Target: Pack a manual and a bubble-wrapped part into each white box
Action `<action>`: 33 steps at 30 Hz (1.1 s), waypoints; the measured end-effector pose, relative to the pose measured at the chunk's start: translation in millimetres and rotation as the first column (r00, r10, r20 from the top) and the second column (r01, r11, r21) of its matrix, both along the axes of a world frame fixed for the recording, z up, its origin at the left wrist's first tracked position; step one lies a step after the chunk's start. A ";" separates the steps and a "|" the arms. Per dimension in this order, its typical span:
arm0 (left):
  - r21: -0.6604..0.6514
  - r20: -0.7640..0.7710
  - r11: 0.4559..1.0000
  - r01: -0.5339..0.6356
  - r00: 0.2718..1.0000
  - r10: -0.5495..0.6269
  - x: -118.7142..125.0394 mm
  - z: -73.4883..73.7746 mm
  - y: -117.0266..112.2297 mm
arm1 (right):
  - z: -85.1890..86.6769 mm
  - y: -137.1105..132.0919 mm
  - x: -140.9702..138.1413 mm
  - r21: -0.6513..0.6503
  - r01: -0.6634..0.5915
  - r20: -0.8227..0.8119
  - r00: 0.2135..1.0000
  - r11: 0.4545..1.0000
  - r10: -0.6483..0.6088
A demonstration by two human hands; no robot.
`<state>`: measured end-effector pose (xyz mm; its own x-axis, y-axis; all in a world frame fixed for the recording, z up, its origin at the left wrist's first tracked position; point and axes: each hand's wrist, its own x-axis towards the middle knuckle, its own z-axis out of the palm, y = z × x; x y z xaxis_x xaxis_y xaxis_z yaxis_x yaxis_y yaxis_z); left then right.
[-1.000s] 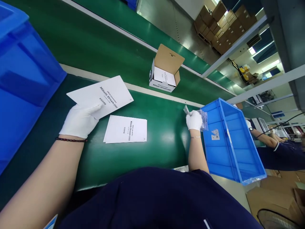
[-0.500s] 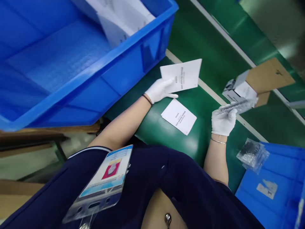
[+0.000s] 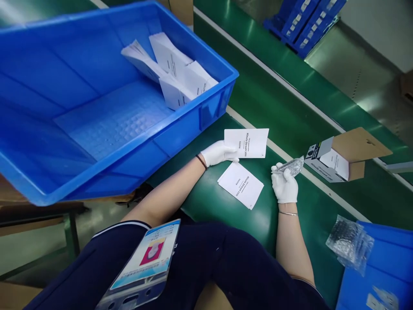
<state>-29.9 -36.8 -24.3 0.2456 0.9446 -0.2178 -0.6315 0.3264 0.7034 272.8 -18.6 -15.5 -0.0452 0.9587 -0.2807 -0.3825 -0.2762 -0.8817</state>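
Note:
My left hand (image 3: 217, 153), in a white glove, grips a white printed booklet (image 3: 248, 143) just above the green belt. Below it a second booklet (image 3: 241, 184) lies flat on the belt. My right hand (image 3: 284, 184), also gloved, holds a small clear plastic packet (image 3: 290, 165) pinched between its fingers. To the right stands an open cardboard box (image 3: 342, 159) with its flap up and a white sheet inside. It sits a short way from the packet, not touching it.
A large blue bin (image 3: 106, 116) at the left holds several more booklets (image 3: 174, 71). A second blue bin (image 3: 380, 267) at the lower right has a bundle of clear packets (image 3: 350, 242) on its edge. A badge (image 3: 145, 258) hangs from my chest. Blue crates (image 3: 303, 21) stand beyond the conveyor.
My view swung left and down, bringing the big blue bin into sight. My right hand lifted a packet from the right bin and carried it toward the open box; the left hand kept its booklet.

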 end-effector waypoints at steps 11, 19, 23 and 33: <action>-0.006 -0.015 1.000 -0.015 1.000 0.015 5.0 0.1 -2.4 | 1.9 -8.0 -7.6 0.004 -0.027 -0.016 1.000 1.000 0.027; -0.067 -0.091 0.997 -0.028 0.996 0.021 11.5 6.9 -1.6 | 4.3 -13.0 -9.9 -0.062 -0.068 -0.007 0.998 0.996 0.068; -0.050 -0.074 0.999 0.011 0.997 -0.015 11.4 8.6 0.6 | 5.4 -16.0 -10.6 -0.029 -0.108 0.070 0.992 0.994 0.110; -0.045 -0.014 0.997 -0.064 0.998 0.064 15.5 3.3 -0.2 | 14.6 -22.6 -10.0 -0.006 -0.167 0.356 0.921 0.986 0.158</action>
<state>-14.5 -37.0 -21.0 0.1822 0.9474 -0.2631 -0.6434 0.3172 0.6967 262.9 -41.2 -0.8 -0.1026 0.9532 -0.2843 0.0040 -0.2855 -0.9584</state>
